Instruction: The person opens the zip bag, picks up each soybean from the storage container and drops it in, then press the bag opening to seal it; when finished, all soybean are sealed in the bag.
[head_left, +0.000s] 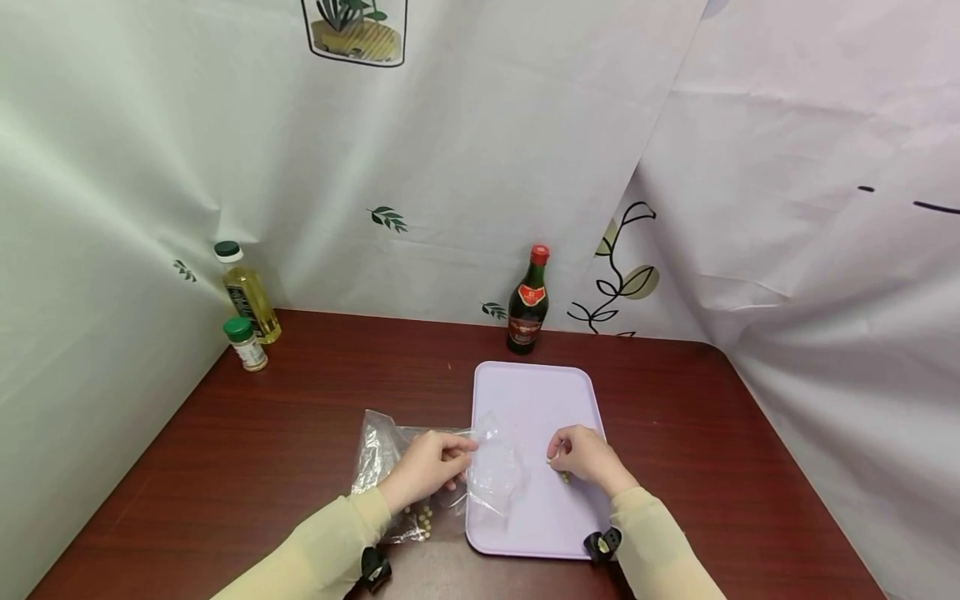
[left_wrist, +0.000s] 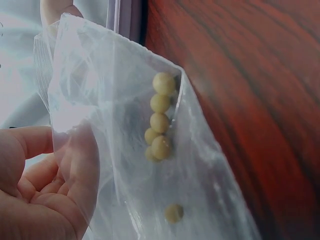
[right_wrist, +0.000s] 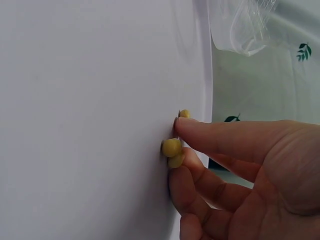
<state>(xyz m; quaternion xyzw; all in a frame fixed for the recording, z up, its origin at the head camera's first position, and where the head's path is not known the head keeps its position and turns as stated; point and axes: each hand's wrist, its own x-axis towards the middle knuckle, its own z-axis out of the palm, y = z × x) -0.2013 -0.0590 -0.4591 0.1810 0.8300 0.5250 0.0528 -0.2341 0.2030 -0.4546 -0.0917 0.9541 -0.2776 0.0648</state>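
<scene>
My left hand (head_left: 431, 462) pinches the edge of a clear plastic bag (left_wrist: 125, 165), thumb on one side and fingers on the other. Inside it, several round yellow soybeans (left_wrist: 160, 103) line up along a bottom fold, with one lying apart. Part of the bag overlaps the left side of a pale lilac tray (head_left: 528, 392). Low over that tray, my right hand (head_left: 585, 457) has its thumb and fingers curled round a few loose soybeans (right_wrist: 171, 147), fingertips right at the surface. Another soybean (right_wrist: 185, 114) sits just beyond the thumb tip.
Behind the tray stands a dark green bottle (head_left: 528, 304) with a red cap. At the back left are an oil bottle (head_left: 251, 296) and a small green-capped jar (head_left: 246, 344). The dark red wooden table (head_left: 300, 433) meets a printed cloth (head_left: 450, 167) at the back.
</scene>
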